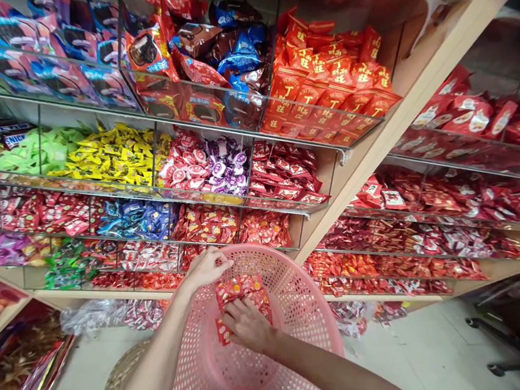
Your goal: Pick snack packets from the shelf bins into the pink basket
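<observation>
Head view: red packets [226,291] are seen at the bottom of a pink basket [315,288], partly covered by the right hand [247,320], whose fingers are bent and slightly apart on top of them; whether any packet is pinched cannot be told. For good handling, the packets are best touched lightly and laid flat, so that no wrapper is creased or split, and the basket is best steadied by its rim. The packets are bright red and glossy, printed with small pale spots and round yellow marks; no lettering can be made out on them. By the far left part of the rim, the left hand [208,267] is held with its fingers curled; whether the rim is gripped cannot be told. Beyond the basket, the shelves [325,225] are stocked with wrapped sweets, yellow sweets [113,157] among them. On the pale floor [386,360], a woven item [119,374] is partly hidden behind the left arm.
</observation>
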`<state>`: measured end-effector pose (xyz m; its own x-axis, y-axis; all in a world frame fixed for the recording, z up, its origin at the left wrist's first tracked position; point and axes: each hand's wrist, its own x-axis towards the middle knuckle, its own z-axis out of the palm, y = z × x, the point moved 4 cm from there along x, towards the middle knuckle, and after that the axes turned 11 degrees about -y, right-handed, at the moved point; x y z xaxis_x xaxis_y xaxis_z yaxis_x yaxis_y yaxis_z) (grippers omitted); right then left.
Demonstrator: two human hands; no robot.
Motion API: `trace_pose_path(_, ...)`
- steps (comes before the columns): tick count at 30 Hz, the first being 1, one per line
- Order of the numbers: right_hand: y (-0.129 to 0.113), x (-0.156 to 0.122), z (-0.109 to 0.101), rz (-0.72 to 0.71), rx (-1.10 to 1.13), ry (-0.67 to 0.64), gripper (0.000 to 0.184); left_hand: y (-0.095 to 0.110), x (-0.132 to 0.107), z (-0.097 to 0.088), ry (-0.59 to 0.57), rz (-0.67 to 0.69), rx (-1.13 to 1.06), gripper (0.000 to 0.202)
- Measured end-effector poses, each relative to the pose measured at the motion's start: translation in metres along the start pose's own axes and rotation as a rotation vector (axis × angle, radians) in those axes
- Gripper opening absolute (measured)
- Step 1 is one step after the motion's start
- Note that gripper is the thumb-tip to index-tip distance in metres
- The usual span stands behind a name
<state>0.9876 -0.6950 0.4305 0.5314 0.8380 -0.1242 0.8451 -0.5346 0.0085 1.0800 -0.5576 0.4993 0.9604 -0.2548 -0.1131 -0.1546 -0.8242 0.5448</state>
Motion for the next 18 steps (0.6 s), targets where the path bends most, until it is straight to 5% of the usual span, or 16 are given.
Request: trace_pose_path(18, 0.006, -0.014, -0.001, -0.066, 0.076, -0.035, 0.031, -0.001, 0.001, -0.001, 0.009, 0.006, -0.005, 0.036)
